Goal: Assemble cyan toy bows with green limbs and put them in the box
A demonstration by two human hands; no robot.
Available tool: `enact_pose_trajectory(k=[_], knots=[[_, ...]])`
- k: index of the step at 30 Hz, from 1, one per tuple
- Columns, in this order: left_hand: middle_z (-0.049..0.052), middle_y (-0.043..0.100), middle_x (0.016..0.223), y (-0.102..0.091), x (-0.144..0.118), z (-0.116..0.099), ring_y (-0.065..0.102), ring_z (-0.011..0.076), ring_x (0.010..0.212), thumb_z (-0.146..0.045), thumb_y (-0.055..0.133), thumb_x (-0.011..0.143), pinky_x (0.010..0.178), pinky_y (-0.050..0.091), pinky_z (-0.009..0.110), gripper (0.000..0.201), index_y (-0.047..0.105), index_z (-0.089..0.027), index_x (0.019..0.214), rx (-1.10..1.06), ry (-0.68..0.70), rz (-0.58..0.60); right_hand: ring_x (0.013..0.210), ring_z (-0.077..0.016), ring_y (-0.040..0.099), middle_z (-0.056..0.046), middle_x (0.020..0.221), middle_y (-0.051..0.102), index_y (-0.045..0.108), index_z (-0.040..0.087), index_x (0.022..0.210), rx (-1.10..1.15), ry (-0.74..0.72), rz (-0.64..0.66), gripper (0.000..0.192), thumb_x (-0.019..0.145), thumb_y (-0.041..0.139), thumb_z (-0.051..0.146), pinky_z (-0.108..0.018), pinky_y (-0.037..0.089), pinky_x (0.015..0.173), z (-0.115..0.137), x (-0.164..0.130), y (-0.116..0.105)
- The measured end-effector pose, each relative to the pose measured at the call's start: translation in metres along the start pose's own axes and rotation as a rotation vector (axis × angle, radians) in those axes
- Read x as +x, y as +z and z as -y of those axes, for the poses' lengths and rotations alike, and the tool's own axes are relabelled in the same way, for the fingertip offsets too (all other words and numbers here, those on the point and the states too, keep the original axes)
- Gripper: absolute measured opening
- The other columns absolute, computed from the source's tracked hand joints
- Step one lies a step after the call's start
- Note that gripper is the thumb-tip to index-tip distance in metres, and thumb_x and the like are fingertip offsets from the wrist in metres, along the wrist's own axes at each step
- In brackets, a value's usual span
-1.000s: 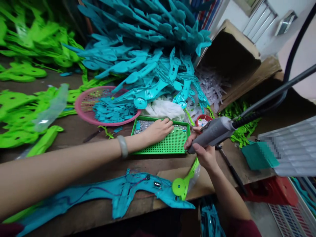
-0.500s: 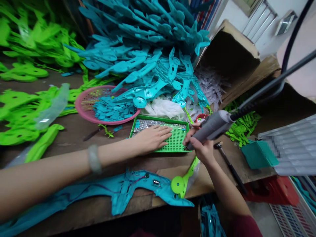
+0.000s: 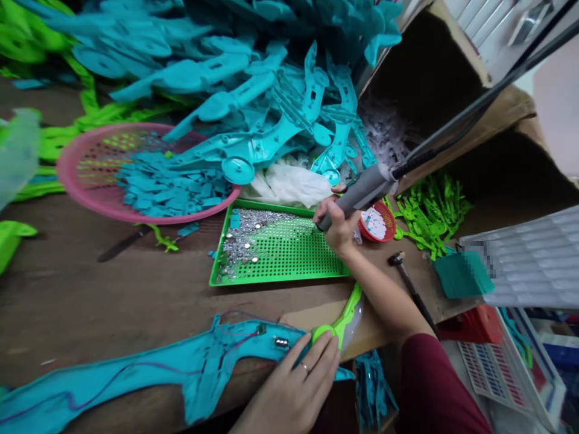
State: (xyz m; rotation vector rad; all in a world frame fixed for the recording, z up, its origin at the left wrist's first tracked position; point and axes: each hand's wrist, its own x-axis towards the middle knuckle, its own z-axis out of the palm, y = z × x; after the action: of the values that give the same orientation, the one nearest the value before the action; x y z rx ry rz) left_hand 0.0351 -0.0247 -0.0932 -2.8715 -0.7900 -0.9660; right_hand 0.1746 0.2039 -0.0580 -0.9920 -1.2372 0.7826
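Around green tray [image 3: 289,253], cluttered brown tabletop [image 3: 149,313]

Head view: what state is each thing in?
Blue shell: inside up, wires exposed
Lime piece: partly covered
Left hand: fingers extended, over lime piece
Right hand: closed around gray tool
Gray tool: tilted, held
Green tray: partly filled
Pink basket: holding blue pieces
Red basket: holding white pieces
Hammer: lying down

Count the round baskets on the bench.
2. Pink basket left of the green tray, holding blue pieces; smaller red basket just right of the right hand. More could be hidden behind the blue pile.
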Motion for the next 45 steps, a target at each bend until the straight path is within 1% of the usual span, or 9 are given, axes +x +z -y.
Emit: enact_pose_trajectory(k=[7,11,16,21,27,31,36,40,45], knots=[[0.009,0.068,0.136,0.008,0.007,0.008,0.057,0.0253,0.13,-0.015,0.041,0.096,0.119,0.031,0.043,0.039,0.071,-0.013,0.122,-0.026,-0.034,-0.038,0.043,-0.011,0.047,0.011,0.057,0.047,0.048,0.027,0.102,0.056,-0.024,0.023,0.047,0.076,0.068,0.061,-0.028,0.04,0.046,-0.006,-0.002,-0.001],[0.014,0.066,0.139,0.006,0.002,0.008,0.06,0.0273,0.128,-0.014,0.044,0.093,0.124,0.026,0.046,0.04,0.07,-0.009,0.123,0.018,-0.011,-0.034,0.044,-0.011,0.048,0.011,0.057,0.046,0.046,0.027,0.103,-0.007,-0.018,0.016,0.054,0.075,0.067,0.069,-0.029,0.044,0.048,-0.007,0.0,0.005],[0.019,0.062,0.141,0.003,-0.01,0.009,0.058,0.0315,0.133,-0.01,0.041,0.09,0.127,0.027,0.048,0.046,0.064,-0.002,0.129,-0.02,-0.012,-0.077,0.044,-0.0116,0.049,0.01,0.058,0.045,0.045,0.028,0.113,-0.009,-0.096,-0.112,0.054,0.079,0.064,0.065,-0.028,0.044,0.047,0.041,-0.003,-0.007],[0.022,0.054,0.149,0.002,-0.016,0.012,0.048,0.0325,0.143,-0.009,0.037,0.092,0.128,0.028,0.048,0.054,0.05,0.003,0.143,-0.121,-0.023,-0.09,0.038,-0.0105,0.044,0.012,0.053,0.045,0.048,0.028,0.104,-0.017,-0.202,-0.214,0.031,0.082,0.061,0.045,-0.023,0.038,0.038,0.09,-0.037,-0.059],[0.023,0.053,0.15,0.0,-0.014,0.016,0.038,0.0365,0.148,-0.008,0.034,0.097,0.129,0.026,0.048,0.054,0.042,0.006,0.148,-0.22,0.007,-0.045,0.039,-0.011,0.046,0.011,0.053,0.05,0.05,0.026,0.105,-0.156,-0.183,-0.34,0.027,0.081,0.058,0.037,-0.022,0.043,0.039,0.061,-0.068,-0.107],[0.024,0.054,0.149,-0.001,-0.014,0.016,0.036,0.0378,0.149,-0.007,0.033,0.098,0.129,0.023,0.05,0.053,0.041,0.007,0.148,-0.218,0.014,-0.016,0.039,-0.0101,0.047,0.011,0.054,0.052,0.051,0.026,0.102,-0.102,-0.169,-0.327,0.024,0.081,0.059,0.034,-0.021,0.043,0.039,0.047,-0.067,-0.112],[0.021,0.056,0.148,-0.001,-0.014,0.015,0.038,0.0346,0.149,-0.009,0.032,0.099,0.129,0.025,0.051,0.053,0.042,0.003,0.149,-0.223,-0.005,-0.016,0.039,-0.0091,0.048,0.01,0.053,0.05,0.05,0.024,0.085,-0.099,-0.133,-0.285,0.016,0.081,0.061,0.035,-0.02,0.043,0.04,0.045,-0.066,-0.109],[0.02,0.056,0.148,-0.003,-0.014,0.016,0.037,0.0342,0.149,-0.009,0.033,0.099,0.129,0.024,0.049,0.052,0.044,0.003,0.148,-0.231,0.01,0.015,0.038,-0.0098,0.047,0.011,0.053,0.05,0.049,0.026,0.093,-0.096,-0.11,-0.273,0.022,0.08,0.063,0.037,-0.021,0.043,0.038,0.038,-0.068,-0.11],[0.021,0.055,0.149,0.0,-0.017,0.015,0.042,0.0341,0.147,-0.008,0.036,0.096,0.129,0.026,0.049,0.052,0.047,0.003,0.146,-0.198,0.001,-0.026,0.034,-0.0116,0.043,0.012,0.049,0.045,0.048,0.029,0.096,-0.102,-0.09,-0.01,0.033,0.079,0.065,0.051,-0.024,0.041,0.034,0.039,-0.067,-0.123]])
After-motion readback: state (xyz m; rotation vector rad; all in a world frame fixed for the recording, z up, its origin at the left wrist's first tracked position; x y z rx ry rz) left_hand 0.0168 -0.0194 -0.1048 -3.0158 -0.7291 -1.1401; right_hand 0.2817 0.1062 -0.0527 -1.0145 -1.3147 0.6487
